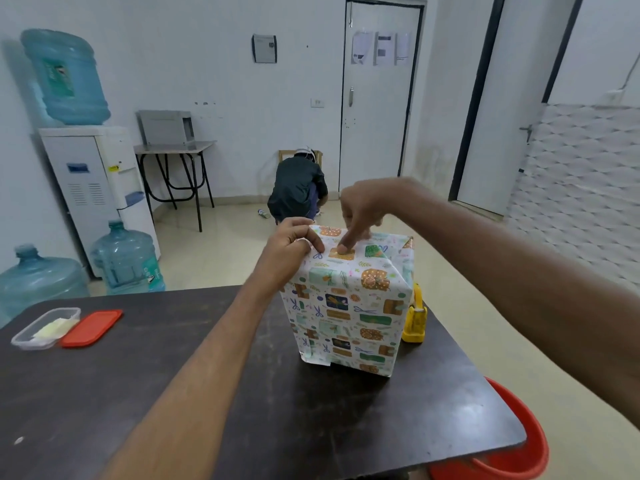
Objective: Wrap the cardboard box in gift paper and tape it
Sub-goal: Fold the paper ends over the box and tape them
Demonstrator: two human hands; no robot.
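Head view: left hand [294,244] pinches gift paper [348,306] up top, right hand [363,209] presses one finger down; door notices [381,48] illegible.

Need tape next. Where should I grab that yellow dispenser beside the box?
Probably grip the yellow tape dispenser by its narrow body, coming from the right with the right hand: the wrapped box blocks its left side.

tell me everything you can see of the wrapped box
The wrapped box stands upright on the dark table, in white gift paper printed with presents and scissors, folded over the top. The left hand grips its top left edge; the right hand presses an index finger on top. A yellow tape dispenser sits at its right side.
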